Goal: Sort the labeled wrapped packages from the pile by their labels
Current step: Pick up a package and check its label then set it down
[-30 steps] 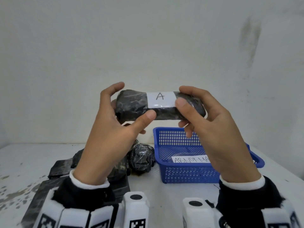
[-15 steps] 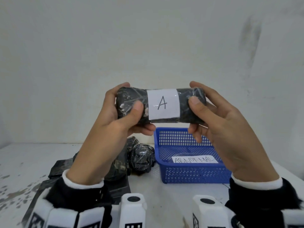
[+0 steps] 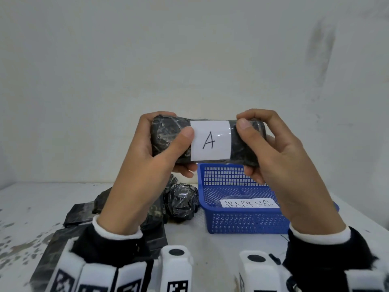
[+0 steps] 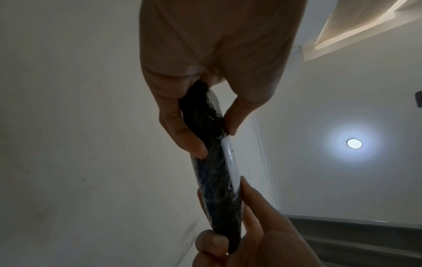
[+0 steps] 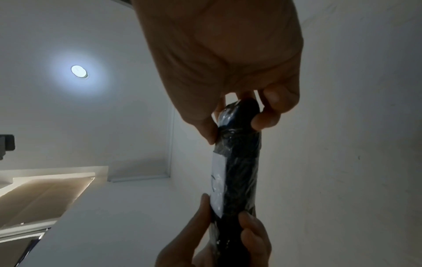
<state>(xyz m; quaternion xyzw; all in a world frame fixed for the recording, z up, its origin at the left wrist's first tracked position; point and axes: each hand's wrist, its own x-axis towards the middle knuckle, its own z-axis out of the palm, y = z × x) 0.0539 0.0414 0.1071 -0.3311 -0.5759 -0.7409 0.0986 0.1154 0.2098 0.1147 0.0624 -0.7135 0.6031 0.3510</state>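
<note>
We hold package (image 3: 168, 138) labelled A (image 3: 209, 142) above blue basket (image 3: 248, 220); left hand (image 3: 145, 167), right hand (image 3: 280, 163) fingers pinching its ends.

Black plastic-wrapped oblong package (image 3: 168, 140) with glossy grey-white crinkle streaks; white paper label (image 3: 210, 142) with black handwritten "A". Blue perforated plastic basket (image 3: 242, 222), white tag (image 3: 250, 204) with black lettering. White surface (image 3: 25, 207) with grey speckles. Black sleeves, white cuffs.

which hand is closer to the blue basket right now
Right. The right hand holds the package end directly above the blue basket, overlapping its back rim in the head view. The left hand holds the other end, off to the basket's left, over the pile.
</note>
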